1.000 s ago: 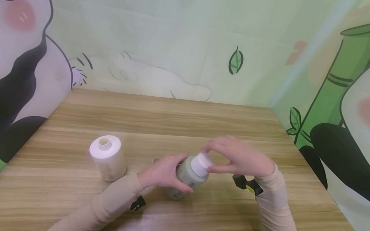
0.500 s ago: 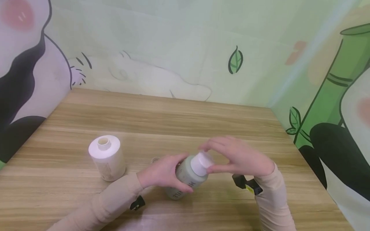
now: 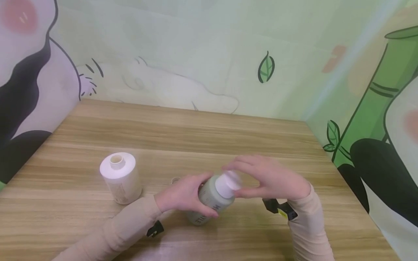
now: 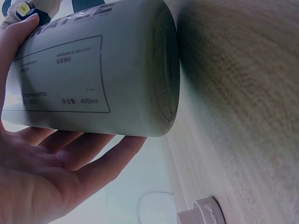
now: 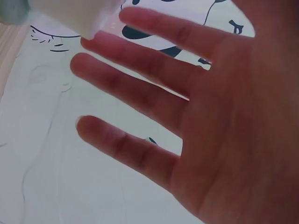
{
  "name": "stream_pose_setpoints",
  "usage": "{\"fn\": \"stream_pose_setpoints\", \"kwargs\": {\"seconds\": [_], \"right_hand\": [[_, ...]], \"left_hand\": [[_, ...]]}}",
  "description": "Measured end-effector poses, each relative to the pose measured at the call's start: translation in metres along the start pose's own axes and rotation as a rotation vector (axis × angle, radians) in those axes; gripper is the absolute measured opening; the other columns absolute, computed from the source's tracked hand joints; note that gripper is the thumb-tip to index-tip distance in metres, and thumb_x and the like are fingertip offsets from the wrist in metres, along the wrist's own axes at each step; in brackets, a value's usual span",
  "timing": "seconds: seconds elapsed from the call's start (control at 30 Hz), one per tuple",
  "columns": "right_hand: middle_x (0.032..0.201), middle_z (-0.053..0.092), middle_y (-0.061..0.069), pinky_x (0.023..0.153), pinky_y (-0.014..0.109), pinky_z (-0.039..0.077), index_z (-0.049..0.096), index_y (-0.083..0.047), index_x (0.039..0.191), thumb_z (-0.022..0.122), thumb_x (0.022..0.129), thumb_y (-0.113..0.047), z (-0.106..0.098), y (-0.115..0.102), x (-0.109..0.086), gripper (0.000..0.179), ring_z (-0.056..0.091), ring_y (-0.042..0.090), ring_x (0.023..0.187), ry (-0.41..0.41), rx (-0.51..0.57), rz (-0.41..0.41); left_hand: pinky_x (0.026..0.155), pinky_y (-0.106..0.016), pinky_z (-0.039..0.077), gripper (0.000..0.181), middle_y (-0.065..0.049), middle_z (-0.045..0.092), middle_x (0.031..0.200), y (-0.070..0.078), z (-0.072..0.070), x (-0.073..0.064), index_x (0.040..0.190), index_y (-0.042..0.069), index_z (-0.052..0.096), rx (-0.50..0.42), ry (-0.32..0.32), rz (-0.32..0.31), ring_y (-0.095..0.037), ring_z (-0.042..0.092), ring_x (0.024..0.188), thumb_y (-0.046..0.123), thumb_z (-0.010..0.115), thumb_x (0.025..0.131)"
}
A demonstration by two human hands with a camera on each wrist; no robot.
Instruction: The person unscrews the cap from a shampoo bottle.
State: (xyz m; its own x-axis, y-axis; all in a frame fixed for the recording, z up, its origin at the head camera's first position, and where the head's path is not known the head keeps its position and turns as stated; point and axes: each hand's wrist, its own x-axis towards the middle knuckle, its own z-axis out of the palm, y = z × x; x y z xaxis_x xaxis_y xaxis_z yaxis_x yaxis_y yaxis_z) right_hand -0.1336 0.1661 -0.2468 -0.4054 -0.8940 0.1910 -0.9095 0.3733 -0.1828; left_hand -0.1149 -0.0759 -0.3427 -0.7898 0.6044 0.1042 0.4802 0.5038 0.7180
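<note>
A grey-green shampoo bottle (image 3: 213, 197) is held tilted over the table, its white cap (image 3: 228, 184) pointing up and to the right. My left hand (image 3: 184, 194) grips the bottle's body, thumb on the near side. In the left wrist view the printed label of the bottle (image 4: 79, 79) and its base near the wood show. My right hand (image 3: 269, 175) pinches the cap between thumb and fingertips, and the cap is blurred. From the right wrist, the other fingers (image 5: 126, 86) stretch out fairly straight beside the cap (image 5: 79, 16).
A white bottle (image 3: 121, 181) with a bare, capless neck stands upright to the left. Behind my left hand lies a small pale ring-shaped part (image 3: 175, 179), seen as a pinkish-white fitting (image 4: 205, 212) in the left wrist view. The wooden table (image 3: 183, 134) meets a panda-printed backdrop (image 3: 183, 54).
My right fingers have shifted slightly round the cap, which has become more blurred. The shampoo bottle and left hand stay nearly in place, and the white bottle stands where it was.
</note>
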Motion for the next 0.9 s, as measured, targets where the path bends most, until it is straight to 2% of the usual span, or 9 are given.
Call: {"fn": "stream_pose_setpoints", "kwargs": {"seconds": [0.1, 0.2, 0.4, 0.6, 0.77, 0.9], "right_hand": [[0.121, 0.065, -0.006, 0.095, 0.034, 0.053, 0.058, -0.016, 0.126, 0.066, 0.09, -0.042, -0.0012, 0.0003, -0.0002, 0.046, 0.061, 0.012, 0.111, -0.005, -0.005, 0.024], [0.118, 0.065, -0.007, 0.093, 0.034, 0.053, 0.06, -0.016, 0.123, 0.065, 0.09, -0.043, -0.0019, 0.0, 0.0005, 0.042, 0.062, 0.012, 0.109, -0.011, -0.011, 0.036], [0.112, 0.064, -0.01, 0.087, 0.03, 0.054, 0.061, -0.018, 0.119, 0.065, 0.091, -0.039, -0.0016, -0.0007, 0.0022, 0.035, 0.062, 0.007, 0.099, -0.018, -0.007, 0.019], [0.115, 0.063, -0.008, 0.088, 0.029, 0.055, 0.059, -0.017, 0.125, 0.067, 0.09, -0.036, -0.0015, 0.0007, 0.0009, 0.04, 0.061, 0.007, 0.103, -0.014, 0.011, -0.023], [0.118, 0.065, -0.007, 0.092, 0.033, 0.054, 0.058, -0.016, 0.124, 0.069, 0.087, -0.042, -0.0025, 0.0012, -0.0003, 0.047, 0.061, 0.009, 0.107, -0.02, 0.038, 0.039], [0.109, 0.065, -0.011, 0.088, 0.031, 0.053, 0.06, -0.018, 0.116, 0.068, 0.087, -0.044, -0.0026, 0.0002, 0.0002, 0.04, 0.06, 0.005, 0.098, -0.021, 0.023, 0.071]], "left_hand": [[0.079, -0.025, 0.052, 0.069, 0.002, 0.068, 0.104, 0.0003, -0.0004, -0.0001, 0.117, 0.014, 0.055, 0.001, -0.001, -0.006, -0.012, 0.064, 0.092, 0.041, 0.088, 0.063], [0.079, -0.024, 0.052, 0.068, 0.002, 0.068, 0.104, 0.0, -0.0003, 0.0001, 0.117, 0.015, 0.055, -0.005, -0.007, -0.013, -0.011, 0.063, 0.091, 0.041, 0.088, 0.063], [0.078, -0.023, 0.052, 0.067, 0.002, 0.068, 0.103, 0.0, -0.0002, 0.0007, 0.115, 0.015, 0.055, -0.003, -0.006, -0.006, -0.011, 0.064, 0.09, 0.04, 0.088, 0.063], [0.079, -0.023, 0.052, 0.067, 0.002, 0.068, 0.104, 0.0002, -0.0007, 0.0004, 0.116, 0.015, 0.055, -0.001, -0.006, -0.004, -0.012, 0.064, 0.092, 0.041, 0.088, 0.063], [0.079, -0.024, 0.052, 0.067, 0.002, 0.068, 0.105, 0.0003, -0.0011, 0.0004, 0.116, 0.015, 0.055, 0.0, -0.007, 0.001, -0.012, 0.064, 0.092, 0.04, 0.088, 0.063], [0.079, -0.024, 0.052, 0.067, 0.002, 0.068, 0.104, 0.0, -0.0007, -0.0002, 0.116, 0.015, 0.055, 0.0, -0.009, -0.001, -0.011, 0.064, 0.091, 0.041, 0.088, 0.063]]}}
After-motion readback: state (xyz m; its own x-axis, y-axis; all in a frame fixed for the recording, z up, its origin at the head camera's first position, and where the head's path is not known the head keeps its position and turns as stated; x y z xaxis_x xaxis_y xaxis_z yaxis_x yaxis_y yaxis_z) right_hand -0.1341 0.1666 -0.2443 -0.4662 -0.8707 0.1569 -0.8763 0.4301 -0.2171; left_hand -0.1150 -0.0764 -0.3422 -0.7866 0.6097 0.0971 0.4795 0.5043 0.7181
